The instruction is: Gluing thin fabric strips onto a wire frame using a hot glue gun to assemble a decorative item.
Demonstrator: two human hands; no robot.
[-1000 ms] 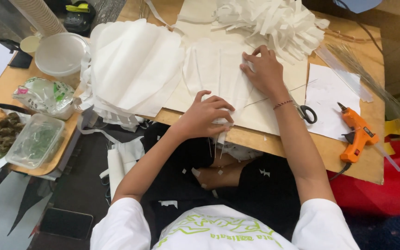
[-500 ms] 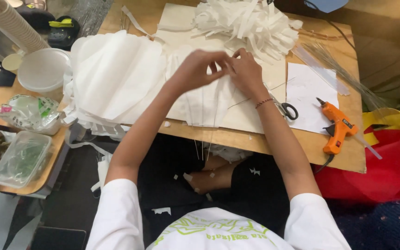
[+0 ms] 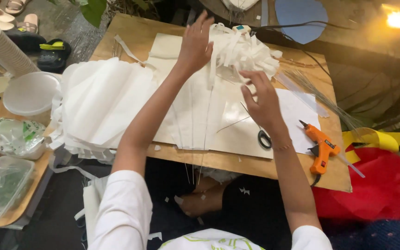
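Left hand (image 3: pixel 195 46) reaching far, fingers spread onto heap of cut white paper strips (image 3: pixel 244 53), steadying it. Right hand (image 3: pixel 262 99) hovering open (nothing pinched) above flat white folded paper sheet (image 3: pixel 200 111), orange glue gun (image 3: pixel 321 149) parked aside within reach.

You wear a white short-sleeved shirt with a yellow-green print across the chest, and dark trousers below. Your forearms are bare, and your right hand (image 3: pixel 264 103) has a thin bracelet at the wrist.
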